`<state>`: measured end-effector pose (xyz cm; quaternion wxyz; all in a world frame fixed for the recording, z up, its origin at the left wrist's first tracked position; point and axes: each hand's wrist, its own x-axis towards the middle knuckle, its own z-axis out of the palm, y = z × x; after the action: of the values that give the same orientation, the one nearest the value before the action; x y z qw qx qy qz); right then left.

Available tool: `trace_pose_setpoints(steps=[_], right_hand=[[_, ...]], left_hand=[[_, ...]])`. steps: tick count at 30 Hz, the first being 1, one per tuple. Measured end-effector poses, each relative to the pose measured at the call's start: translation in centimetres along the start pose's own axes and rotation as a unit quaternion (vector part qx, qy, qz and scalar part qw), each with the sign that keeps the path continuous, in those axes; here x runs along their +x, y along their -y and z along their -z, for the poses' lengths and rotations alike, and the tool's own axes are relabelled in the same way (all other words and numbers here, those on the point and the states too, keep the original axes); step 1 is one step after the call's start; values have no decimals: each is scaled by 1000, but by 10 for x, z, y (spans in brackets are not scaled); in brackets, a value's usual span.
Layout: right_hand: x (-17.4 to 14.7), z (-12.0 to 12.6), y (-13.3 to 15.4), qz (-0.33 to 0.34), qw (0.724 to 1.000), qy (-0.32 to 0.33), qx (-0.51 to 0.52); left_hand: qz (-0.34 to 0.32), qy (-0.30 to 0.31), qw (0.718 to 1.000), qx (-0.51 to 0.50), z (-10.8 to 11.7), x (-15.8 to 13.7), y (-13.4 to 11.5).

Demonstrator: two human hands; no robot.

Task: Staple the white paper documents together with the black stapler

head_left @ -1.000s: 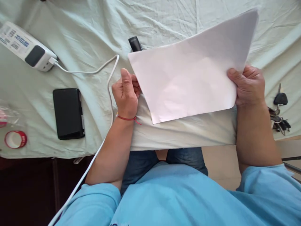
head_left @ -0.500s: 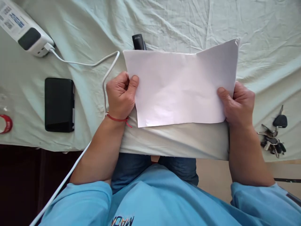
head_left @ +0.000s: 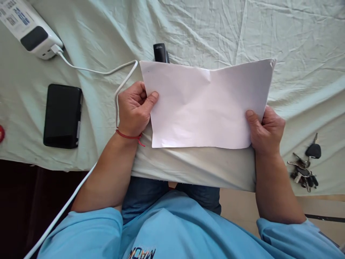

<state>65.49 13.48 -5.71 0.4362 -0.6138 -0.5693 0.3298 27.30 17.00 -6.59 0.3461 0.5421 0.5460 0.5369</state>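
Sheets of white paper, stacked together with slight creases, are held up above the cloth-covered table. My left hand grips the left edge, thumb on top and fingers curled behind. On the right edge my right hand pinches the paper the same way, lower down. A black object, perhaps a stapler, pokes out from behind the paper's top edge; the rest of it is hidden. A red string bracelet circles my left wrist.
A white power bank with a plugged-in white cable lies at upper left. Below it is a black rectangular device. Keys lie at the right, and a red round thing shows at the left edge. The table's front edge runs below my hands.
The paper's upper right corner has come down and the top edge is more level. My right hand sits slightly lower. The whole view has shifted and tilted a little.
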Motion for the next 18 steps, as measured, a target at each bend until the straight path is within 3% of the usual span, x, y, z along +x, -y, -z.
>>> trace_pose_setpoints(steps=[6, 9, 14, 18], right_hand=[[-1, -3, 0, 18, 999, -35, -14], [-2, -5, 4, 16, 999, -51, -12], [2, -7, 0, 42, 992, -117, 12], [5, -8, -8, 52, 991, -115, 38]], left_hand=[[11, 15, 999, 38, 7, 2, 7], [3, 32, 999, 7, 9, 3, 11], [1, 48, 999, -23, 4, 3, 4], [-5, 50, 999, -4, 0, 4, -2]])
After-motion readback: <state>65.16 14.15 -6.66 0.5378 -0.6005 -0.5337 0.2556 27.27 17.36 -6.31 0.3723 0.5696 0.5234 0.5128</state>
